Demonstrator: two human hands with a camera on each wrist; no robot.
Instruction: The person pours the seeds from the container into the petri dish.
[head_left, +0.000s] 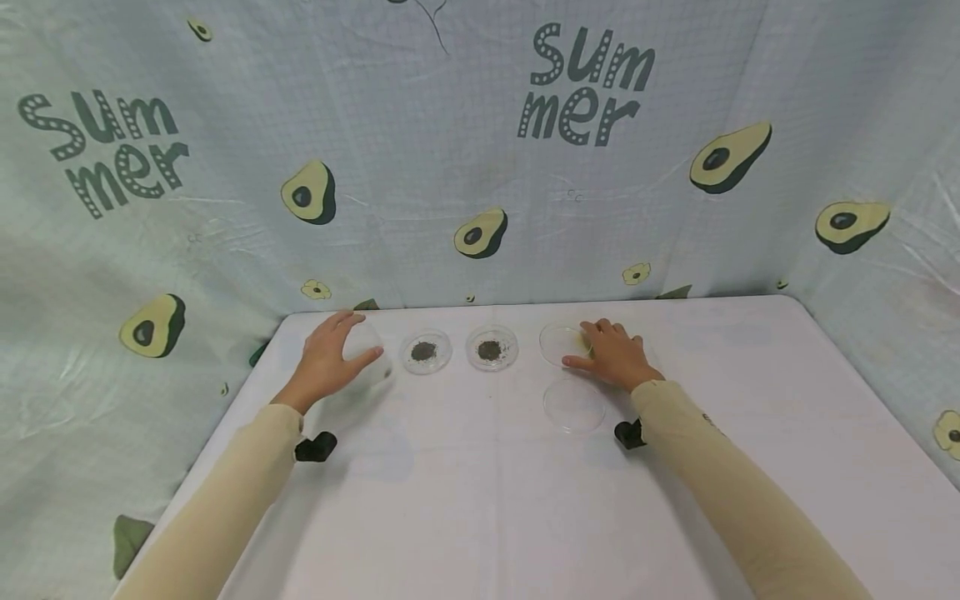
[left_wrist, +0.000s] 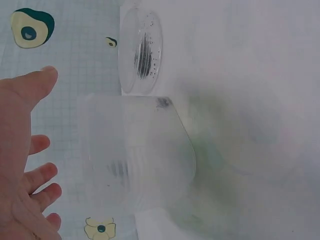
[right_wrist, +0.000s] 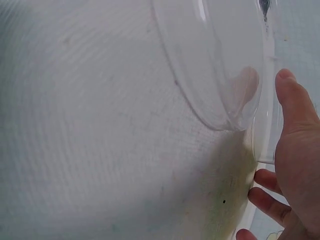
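Note:
Fingers and thumb spread apart, my left hand [head_left: 326,354] reaches around the near-left side of a clear plastic cup [left_wrist: 145,155]. A gap shows between its fingertips and the cup in the left wrist view. My right hand [head_left: 615,354] is at the right edge of a clear petri dish [head_left: 558,346], thumb at the near side and fingers at the far side. Something yellowish shows by its fingers. Between the hands stand two petri dishes, a left one [head_left: 414,360] and a right one [head_left: 480,357], each with a dark, grainy heap.
A clear round lid or dish [head_left: 573,407] lies just in front of the right-hand petri dish. All of these stand toward the back of a white-covered table [head_left: 465,500]. Behind it hangs a pale cloth [head_left: 405,167] printed with avocados and lettering. A black wrist device [head_left: 317,447] sits below the left sleeve.

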